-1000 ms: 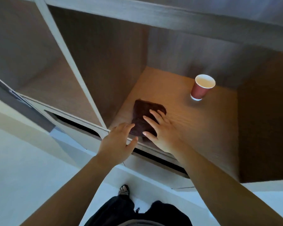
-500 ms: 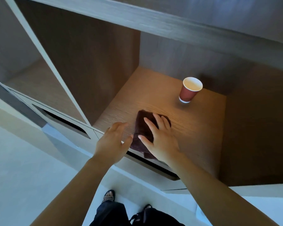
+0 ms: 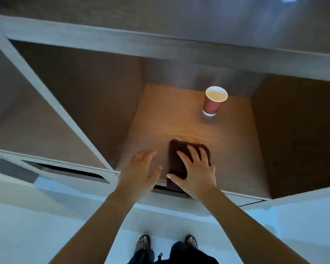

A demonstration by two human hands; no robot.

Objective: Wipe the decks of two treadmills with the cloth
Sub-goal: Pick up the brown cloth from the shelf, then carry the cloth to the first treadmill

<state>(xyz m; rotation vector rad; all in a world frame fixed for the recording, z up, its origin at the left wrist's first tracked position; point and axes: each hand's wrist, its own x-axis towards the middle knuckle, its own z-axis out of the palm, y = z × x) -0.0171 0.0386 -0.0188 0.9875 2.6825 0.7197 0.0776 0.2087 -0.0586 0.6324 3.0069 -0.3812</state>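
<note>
Wood-grain shelf (image 3: 170, 121) inside an open cabinet bay, warmly lit, with dark brown panels on either side and a pale floor (image 3: 27, 225) below. Dark brown folded cloth (image 3: 174, 162) lying at the shelf's front edge under the right hand (image 3: 196, 174), fingers (image 3: 191, 153) spread flat across it; left hand (image 3: 141, 172) just beside, fingers straight and close together, holding nothing. Red paper cup (image 3: 213, 103) upright near the back, well apart from the cloth.

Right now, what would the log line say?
right hand: flat on cloth | left hand: open, beside cloth | cloth: shelf front edge | cup: upright, behind
</note>
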